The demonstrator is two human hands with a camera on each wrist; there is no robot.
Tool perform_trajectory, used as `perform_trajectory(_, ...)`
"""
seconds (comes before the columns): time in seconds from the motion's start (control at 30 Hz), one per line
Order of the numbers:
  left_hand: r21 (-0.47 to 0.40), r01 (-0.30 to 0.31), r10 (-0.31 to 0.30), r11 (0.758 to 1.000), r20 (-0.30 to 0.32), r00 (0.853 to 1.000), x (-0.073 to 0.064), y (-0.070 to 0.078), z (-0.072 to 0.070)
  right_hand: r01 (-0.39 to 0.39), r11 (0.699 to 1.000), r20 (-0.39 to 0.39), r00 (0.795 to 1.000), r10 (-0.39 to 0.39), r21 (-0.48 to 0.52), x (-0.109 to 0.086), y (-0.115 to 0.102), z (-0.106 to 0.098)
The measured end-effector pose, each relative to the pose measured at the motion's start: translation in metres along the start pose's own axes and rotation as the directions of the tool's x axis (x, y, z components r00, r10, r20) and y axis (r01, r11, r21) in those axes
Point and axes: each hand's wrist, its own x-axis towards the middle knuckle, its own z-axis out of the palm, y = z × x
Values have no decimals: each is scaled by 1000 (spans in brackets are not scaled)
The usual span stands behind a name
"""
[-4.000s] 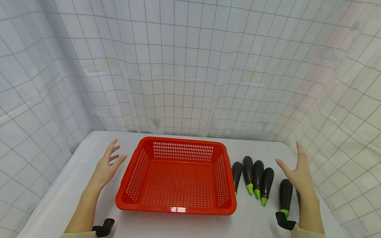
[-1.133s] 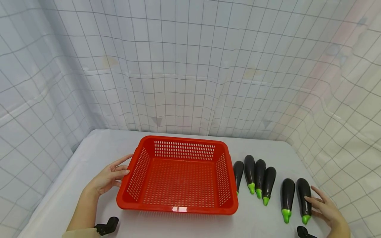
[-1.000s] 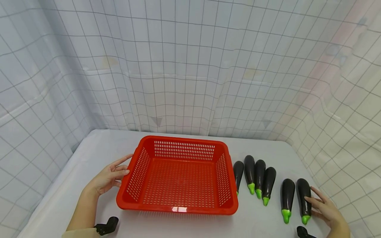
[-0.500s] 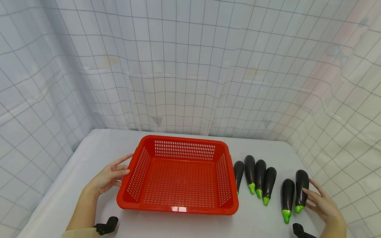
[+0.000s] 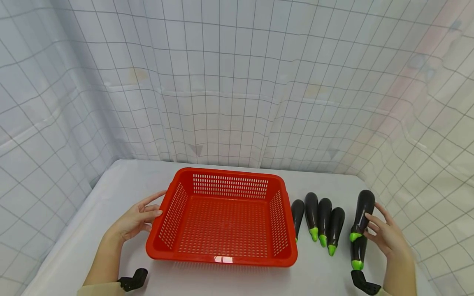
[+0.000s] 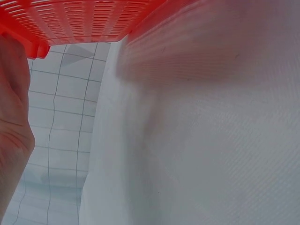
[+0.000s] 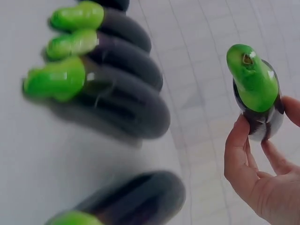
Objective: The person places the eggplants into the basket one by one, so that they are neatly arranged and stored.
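My left hand [image 5: 135,220] holds the left rim of a red plastic basket [image 5: 221,261] with slotted walls; the basket has nothing in it. In the left wrist view the fingers are mostly hidden by the basket. At the right, my right hand [image 5: 389,236] grips a dark eggplant [image 5: 364,207] with a green stem end, raised off the table. In the right wrist view that eggplant's green end [image 7: 253,82] points toward the camera, with fingers and thumb around its body. Below it in the head view lies another eggplant [image 5: 358,250], partly covered.
Several more eggplants [image 5: 324,218] lie in a row on the white table [image 5: 259,283], just right of the basket. The nearest one to it [image 5: 297,213] is partly behind the rim. Grid-patterned white curtains [image 5: 229,82] hang behind and at both sides.
My left hand came to the basket's rim and has stayed there. My right hand reached the far-right eggplant, took hold of it, and has lifted it and moved it leftward, over the neighbouring eggplant.
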Motion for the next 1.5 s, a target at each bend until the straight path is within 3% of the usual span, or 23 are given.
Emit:
perform_trajectory(0.23,4,5,-5,1000,-8,1000,0,0,-1,71,997,52,996,-70,-13,2,-11,42)
perform_trajectory(0.43,12,14,-14,1000,-16,1000,0,-1,-1,85,995,97,991,-89,43,2,-19,72)
perform_trajectory(0.83,27,9,-9,1000,-7,1000,-2,1,0,41,999,125,991,-39,-15,1,-26,135)
perform_trajectory(1.07,32,19,-19,999,0,1000,-1,2,1,25,989,146,989,-3,-148,-1,-25,176)
perform_trajectory(1.3,40,22,-22,999,-9,1000,-1,2,1,-9,994,212,977,33,-113,-1,-18,211)
perform_trajectory(1.5,37,26,-26,999,-7,1000,-1,3,1,-57,994,220,972,77,-94,-2,-8,241)
